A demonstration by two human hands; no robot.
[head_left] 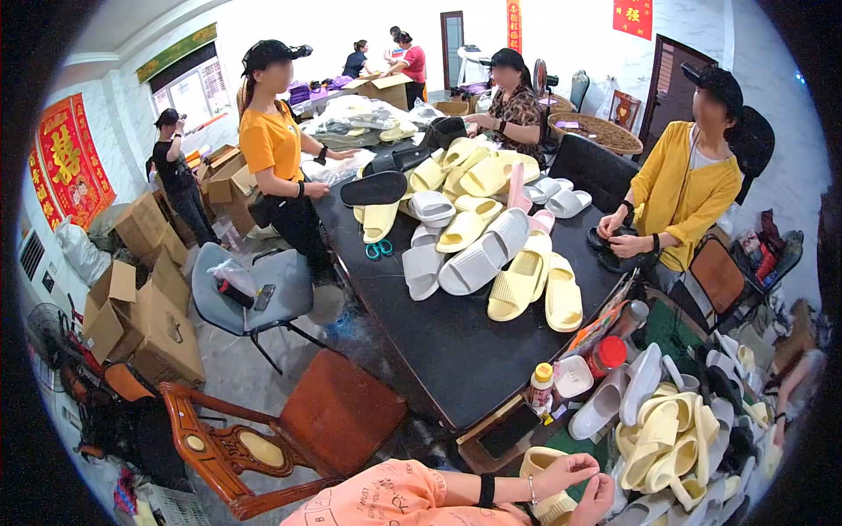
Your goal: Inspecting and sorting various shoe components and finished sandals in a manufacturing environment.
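At the bottom edge my two hands meet over a pale yellow slipper [541,461]. My left hand [568,472], with a black band and a thin bracelet at the wrist, grips the slipper from above. My right hand [598,500] closes on its lower end, partly cut off by the picture's edge. My peach sleeve fills the bottom middle. Just right of my hands lies a heap of yellow and white slippers [667,430] on a green surface.
A long black table [456,351] carries a pile of yellow, white and pink slippers [487,237], teal scissors [379,250] and a small bottle [542,386]. Three people work around the table and others stand farther back. A wooden chair [289,430] and cardboard boxes [145,329] stand left.
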